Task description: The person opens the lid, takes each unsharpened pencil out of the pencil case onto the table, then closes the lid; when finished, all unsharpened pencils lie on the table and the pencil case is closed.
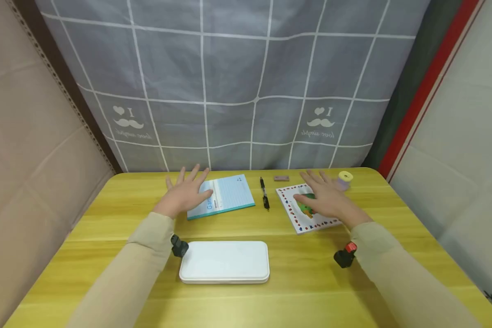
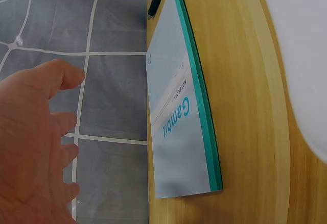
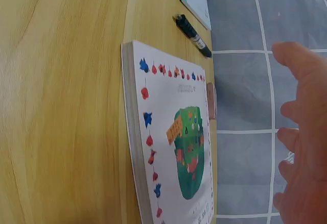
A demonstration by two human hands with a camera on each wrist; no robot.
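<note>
My left hand, fingers spread, is held above the left part of a light blue notebook and holds nothing. In the left wrist view the hand hovers beside the notebook, with a gap between them. My right hand is over a white book with a patterned border, its fingers spread and holding nothing. The right wrist view has this hand apart from the thick book. Between notebook and book lies a black pen.
A white case lies near the front, below the notebook. At the back edge are a small brown block and, behind the right hand, a yellow-topped roll. A grey checked curtain hangs behind the wooden table.
</note>
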